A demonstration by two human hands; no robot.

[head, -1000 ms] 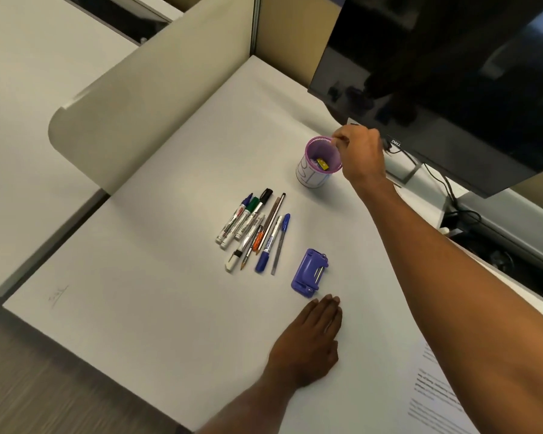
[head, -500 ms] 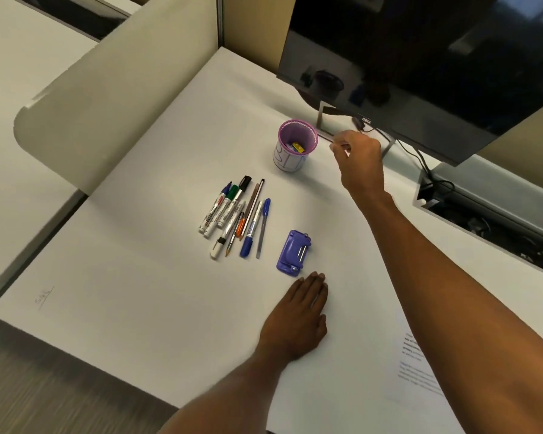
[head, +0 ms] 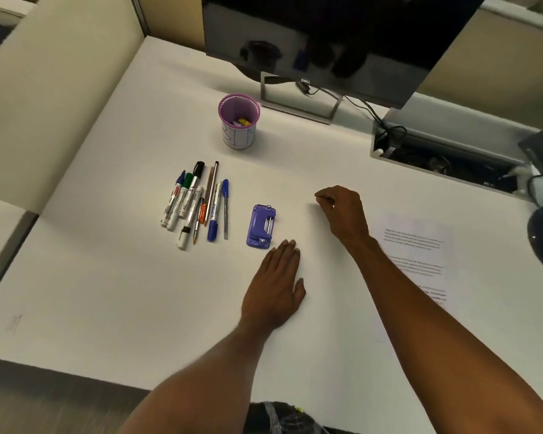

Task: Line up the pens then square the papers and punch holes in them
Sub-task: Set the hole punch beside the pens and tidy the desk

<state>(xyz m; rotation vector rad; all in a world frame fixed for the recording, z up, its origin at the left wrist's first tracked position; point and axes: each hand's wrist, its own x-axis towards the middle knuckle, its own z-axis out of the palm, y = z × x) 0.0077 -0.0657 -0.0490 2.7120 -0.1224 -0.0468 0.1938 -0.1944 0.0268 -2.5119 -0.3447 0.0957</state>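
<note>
On the white worktop (head: pixel 113 292), left hand (head: pixel 275 286) lies palm down, fingers straight and together, holding nothing. Purple hole punch (head: pixel 261 225) sits just past its fingertips, very near but contact unclear. Pens (head: pixel 198 203) lie further to the left of that hand and beyond it, side by side in a tight row, roughly parallel, tips uneven: whiteboard markers with blue, green and black caps, a brown pencil-like stick, an orange pen, a blue marker, a thin blue-capped pen at the row's right edge. Row and punch are apart, bare worktop between them.

Right hand (head: pixel 342 211) is right of the punch and beyond the left hand, fingers curled in loosely, thumb and fingertips close together, nothing visible in the grip; cannot tell if it touches the worktop. Papers (head: pixel 417 255) lie right of the right forearm, flat, printed text showing, edges washed out so stack alignment is not readable.

Purple mesh cup (head: pixel 239 120) stands upright well beyond both hands, beyond the pens, a small yellow item inside at the bottom. Monitor (head: pixel 326 36) on its stand is behind the cup, cables trailing to its right.
</note>
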